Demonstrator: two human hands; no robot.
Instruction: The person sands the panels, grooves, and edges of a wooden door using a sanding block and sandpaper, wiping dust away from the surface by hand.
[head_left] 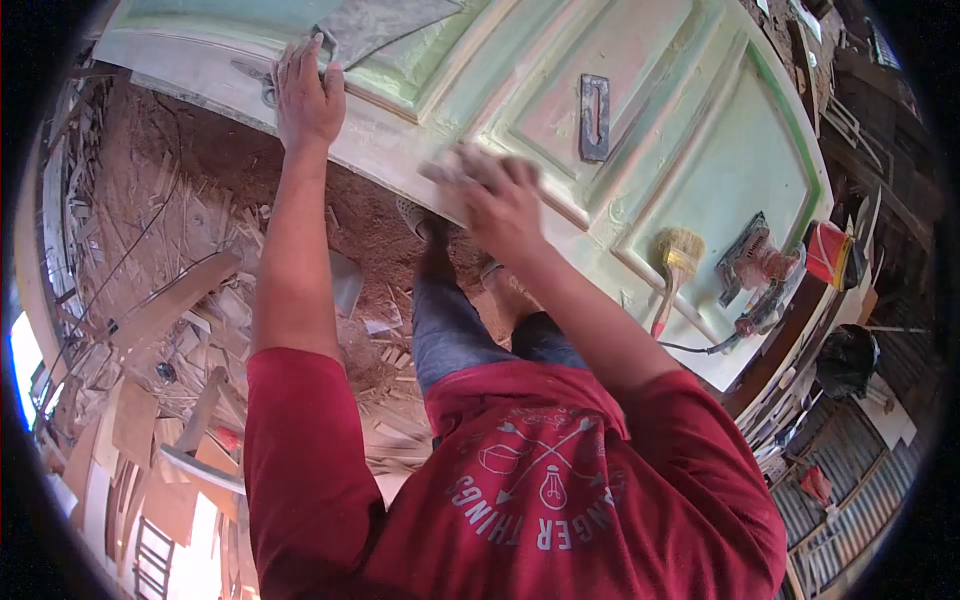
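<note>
A panelled wooden door point(450, 130) with pale green and whitish patches lies flat in front of me. My left hand point(308, 95) rests on its near rail at the left, fingers stretched out over the wood. Beside those fingers are a small metal fitting point(262, 78) and a grey sheet point(385, 28), which looks like sandpaper. My right hand point(490, 195) is on the near edge of the door, its fingers smeared by motion. Whether anything is under that palm is hidden. Beyond it lies a dark rectangular block with a handle point(594, 118).
At the door's right end lie a paintbrush point(677, 258), a corded power sander point(758, 262) and a red and yellow item point(828, 254). Wood scraps point(165, 300) litter the dirt floor at left. Corrugated metal sheets point(840, 480) are at lower right.
</note>
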